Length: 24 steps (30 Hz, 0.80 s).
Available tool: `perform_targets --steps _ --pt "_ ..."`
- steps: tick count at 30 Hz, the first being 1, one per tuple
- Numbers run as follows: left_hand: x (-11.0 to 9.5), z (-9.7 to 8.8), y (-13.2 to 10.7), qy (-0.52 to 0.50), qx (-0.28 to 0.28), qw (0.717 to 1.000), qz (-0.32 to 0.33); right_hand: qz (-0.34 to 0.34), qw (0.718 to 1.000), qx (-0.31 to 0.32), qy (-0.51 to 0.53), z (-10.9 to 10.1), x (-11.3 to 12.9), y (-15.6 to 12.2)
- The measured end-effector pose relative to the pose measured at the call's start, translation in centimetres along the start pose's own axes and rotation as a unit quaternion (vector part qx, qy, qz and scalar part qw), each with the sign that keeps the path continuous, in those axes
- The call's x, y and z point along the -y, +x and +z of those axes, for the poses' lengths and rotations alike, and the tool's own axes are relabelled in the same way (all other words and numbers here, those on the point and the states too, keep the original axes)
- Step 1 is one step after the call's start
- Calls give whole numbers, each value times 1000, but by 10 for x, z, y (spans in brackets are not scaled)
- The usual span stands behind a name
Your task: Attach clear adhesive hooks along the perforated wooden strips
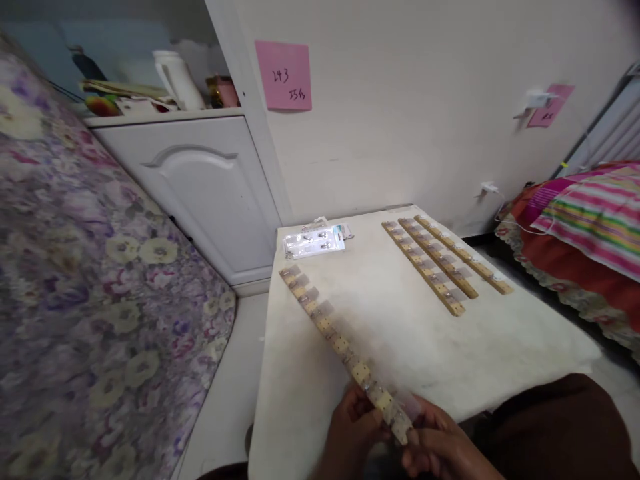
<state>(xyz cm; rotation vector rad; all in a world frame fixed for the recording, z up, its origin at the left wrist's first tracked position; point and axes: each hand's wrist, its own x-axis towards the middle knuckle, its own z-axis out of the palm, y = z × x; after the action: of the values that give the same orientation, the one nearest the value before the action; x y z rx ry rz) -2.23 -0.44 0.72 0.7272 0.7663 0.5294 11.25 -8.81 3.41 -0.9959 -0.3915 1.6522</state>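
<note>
A long wooden strip (330, 333) set with small clear pieces runs diagonally over the white table (500, 333), from near its far left corner down to my hands. My left hand (350, 430) pinches the strip's near end from the left. My right hand (440, 443) closes its fingers on the same end from the right. Three similar wooden strips (445, 263) lie side by side on the table's far right. A clear blister pack (314, 241) with small metal parts rests at the far left corner.
A flower-patterned bed (90, 287) fills the left side. A white cabinet (200, 187) with a jug and clutter on top stands behind it. A pink note (284, 75) hangs on the wall. A striped blanket (595, 213) lies on the right.
</note>
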Motion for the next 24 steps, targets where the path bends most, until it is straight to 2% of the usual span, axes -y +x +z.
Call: perform_targets --steps 6,10,16,20,24 --pt "15 11 5 1 -3 1000 -3 -15 999 38 34 -19 -5 -6" --pt "14 26 15 35 15 999 2 -37 997 40 52 -36 -8 -9" --pt "-4 62 43 90 40 995 -17 -83 993 8 81 -67 -2 -1" --pt "-20 84 69 117 73 990 -35 -112 988 -42 98 -87 9 15" --pt "-34 100 99 149 87 983 -54 -124 981 -80 125 -97 25 33"
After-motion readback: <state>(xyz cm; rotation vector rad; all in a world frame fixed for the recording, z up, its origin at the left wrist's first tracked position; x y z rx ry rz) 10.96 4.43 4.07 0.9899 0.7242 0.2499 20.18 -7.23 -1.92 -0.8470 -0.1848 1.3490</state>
